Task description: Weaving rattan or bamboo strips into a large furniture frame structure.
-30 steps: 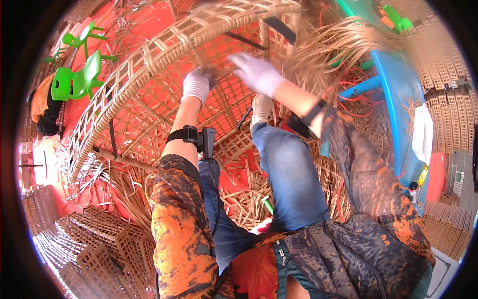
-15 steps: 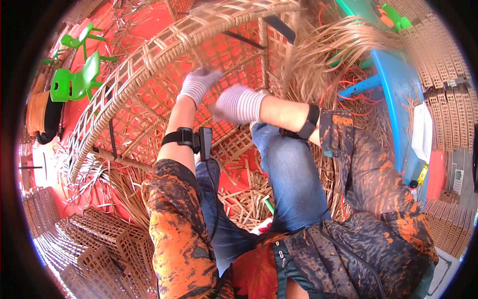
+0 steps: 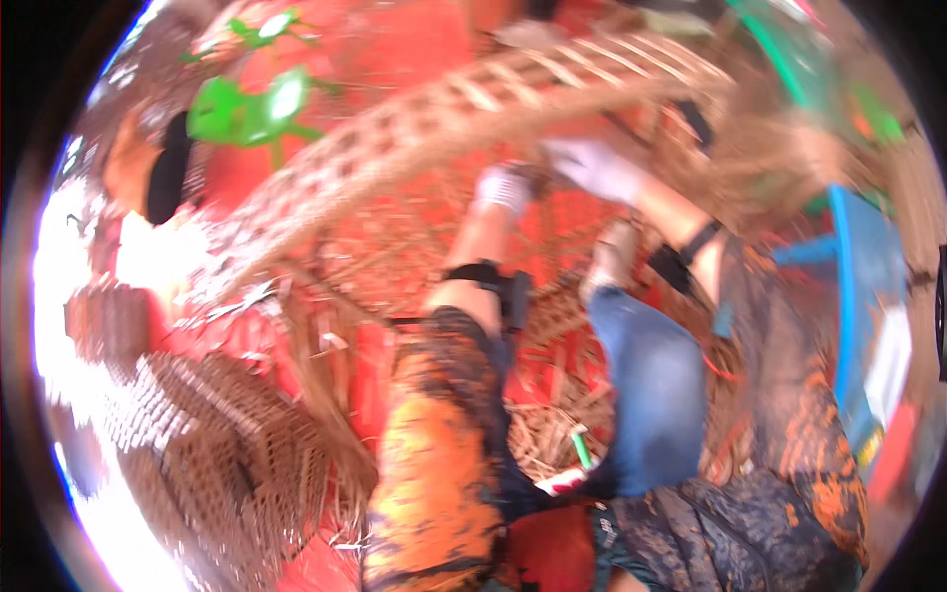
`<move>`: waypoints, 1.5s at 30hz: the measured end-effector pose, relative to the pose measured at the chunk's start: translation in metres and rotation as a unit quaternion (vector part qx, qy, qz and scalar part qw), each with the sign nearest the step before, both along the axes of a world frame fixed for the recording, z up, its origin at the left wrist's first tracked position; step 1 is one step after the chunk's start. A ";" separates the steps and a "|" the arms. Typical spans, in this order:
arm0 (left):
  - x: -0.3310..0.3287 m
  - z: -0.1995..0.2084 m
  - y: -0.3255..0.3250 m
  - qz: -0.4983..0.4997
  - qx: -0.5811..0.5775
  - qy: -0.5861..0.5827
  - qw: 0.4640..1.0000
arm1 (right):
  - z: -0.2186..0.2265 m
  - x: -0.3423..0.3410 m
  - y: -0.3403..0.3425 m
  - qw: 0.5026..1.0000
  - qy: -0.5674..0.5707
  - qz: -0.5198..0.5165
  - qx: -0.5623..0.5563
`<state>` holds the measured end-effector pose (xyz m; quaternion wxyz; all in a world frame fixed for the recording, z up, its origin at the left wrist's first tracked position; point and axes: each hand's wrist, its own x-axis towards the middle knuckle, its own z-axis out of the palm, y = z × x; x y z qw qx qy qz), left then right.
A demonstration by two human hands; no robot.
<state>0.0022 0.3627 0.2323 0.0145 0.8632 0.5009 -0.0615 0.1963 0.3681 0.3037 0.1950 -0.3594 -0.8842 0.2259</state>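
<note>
The picture is blurred by motion. A large woven rattan frame (image 3: 424, 138) arches across the upper half, over a red floor. My left hand (image 3: 503, 187), in a white glove, is up against the weave below the frame's rim. My right hand (image 3: 597, 170), also gloved, lies just to its right at the same stretch of weave. Whether either hand grips a strand is lost in the blur. Black bands sit on both wrists. My knee in blue jeans (image 3: 641, 385) is under the hands.
A bundle of loose rattan strands (image 3: 779, 158) hangs at the upper right. A blue plastic tub (image 3: 858, 296) is at the right. Woven panels (image 3: 197, 444) are stacked at the lower left. A green plastic stool (image 3: 252, 109) stands at the upper left. Cuttings litter the floor.
The view has swung, shifting everything rightward and blurring it. My right hand has moved from beside the left hand up and right along the weave. The left hand stays at the frame.
</note>
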 end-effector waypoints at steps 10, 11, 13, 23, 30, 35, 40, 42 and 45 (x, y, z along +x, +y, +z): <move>-0.035 0.058 -0.050 0.435 -0.276 -0.492 0.702 | 0.041 -0.067 -0.009 0.940 -0.006 0.020 -0.340; -0.026 0.073 -0.054 0.434 -0.232 -0.425 0.760 | 0.040 -0.060 -0.007 0.965 -0.045 0.032 -0.255; -0.023 0.089 -0.065 0.445 -0.169 -0.381 0.793 | 0.053 -0.061 -0.012 0.983 -0.109 0.055 -0.139; -0.010 0.164 -0.083 0.433 -0.196 -0.220 0.852 | 0.090 -0.057 -0.064 0.949 -0.309 -0.058 -0.013; -0.004 0.153 -0.094 0.362 -0.115 -0.317 0.869 | 0.114 0.032 -0.144 0.987 -0.127 -0.035 -0.089; 0.005 0.180 -0.108 0.439 -0.165 -0.400 0.788 | 0.115 0.140 -0.264 0.986 -0.089 -0.124 -0.063; 0.028 0.159 -0.109 0.448 -0.119 -0.380 0.801 | 0.026 0.305 -0.473 0.918 -0.213 -0.306 -0.136; 0.028 0.144 -0.108 0.457 -0.107 -0.358 0.807 | 0.016 0.310 -0.507 0.877 -0.324 -0.247 -0.253; 0.018 0.098 -0.092 0.372 -0.022 -0.385 0.844 | 0.020 0.300 -0.511 0.754 -0.521 -0.092 -0.389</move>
